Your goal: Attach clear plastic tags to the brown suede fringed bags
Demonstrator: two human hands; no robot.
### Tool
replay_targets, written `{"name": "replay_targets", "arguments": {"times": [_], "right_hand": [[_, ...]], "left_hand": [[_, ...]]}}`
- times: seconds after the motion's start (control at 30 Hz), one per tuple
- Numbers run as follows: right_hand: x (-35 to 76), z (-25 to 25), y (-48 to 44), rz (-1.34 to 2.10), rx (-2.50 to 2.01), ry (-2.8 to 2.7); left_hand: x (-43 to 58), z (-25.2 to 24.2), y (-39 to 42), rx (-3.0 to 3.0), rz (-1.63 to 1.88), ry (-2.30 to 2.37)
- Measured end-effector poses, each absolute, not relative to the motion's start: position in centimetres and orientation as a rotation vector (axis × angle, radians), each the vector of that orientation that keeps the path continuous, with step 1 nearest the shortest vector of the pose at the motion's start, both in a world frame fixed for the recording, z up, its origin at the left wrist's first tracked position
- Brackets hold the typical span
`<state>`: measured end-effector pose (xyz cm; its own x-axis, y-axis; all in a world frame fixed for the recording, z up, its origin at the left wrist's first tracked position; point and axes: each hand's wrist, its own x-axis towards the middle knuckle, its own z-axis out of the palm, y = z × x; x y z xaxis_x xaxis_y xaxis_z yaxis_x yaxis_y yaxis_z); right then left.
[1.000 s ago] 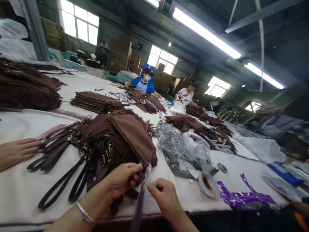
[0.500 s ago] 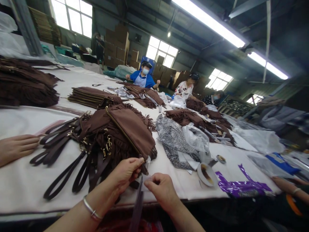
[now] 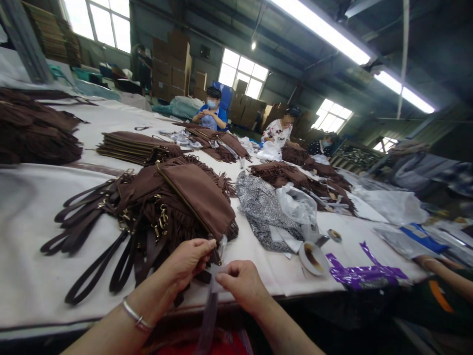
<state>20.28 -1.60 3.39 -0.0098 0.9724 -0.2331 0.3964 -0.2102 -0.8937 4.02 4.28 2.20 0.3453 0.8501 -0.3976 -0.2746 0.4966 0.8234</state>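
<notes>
A pile of brown fringed suede bags point(image 3: 185, 197) with long wrist straps point(image 3: 92, 236) lies on the white table point(image 3: 37, 276) in front of me. My left hand point(image 3: 185, 264) is closed in a pinch on the zipper pull at the near corner of the top bag. My right hand point(image 3: 242, 283) is closed on a small clear plastic piece right beside that pull. A dark strap point(image 3: 209, 315) hangs down between my wrists over the table edge.
Grey patterned fabric point(image 3: 262, 207), clear plastic bags point(image 3: 295, 204), a tape roll point(image 3: 310, 257) and purple film point(image 3: 362, 273) lie to the right. More bag stacks point(image 3: 133, 145) sit further back. Three people point(image 3: 210, 113) work at the far side; another person's forearm point(image 3: 443, 278) rests at right.
Another person's hand at the left edge has withdrawn out of view. My two hands have closed in together at the zipper pull. The view has shifted slightly.
</notes>
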Motion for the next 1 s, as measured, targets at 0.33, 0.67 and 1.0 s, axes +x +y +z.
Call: {"name": "replay_targets", "arguments": {"times": [0.33, 0.67, 1.0], "right_hand": [[20.1, 3.3, -1.3, 1.239, -1.635, -1.463], [18.9, 2.7, 0.7, 1.326, -1.600, -1.293], [17.6, 1.9, 2.2, 1.235, -1.636, -1.375]], "left_hand": [[4.4, 2.1, 4.1, 0.883, 0.837, 1.009], [3.5, 2.6, 3.0, 0.756, 0.840, 1.019], [2.6, 1.7, 0.2, 0.581, 0.803, 1.043]]}}
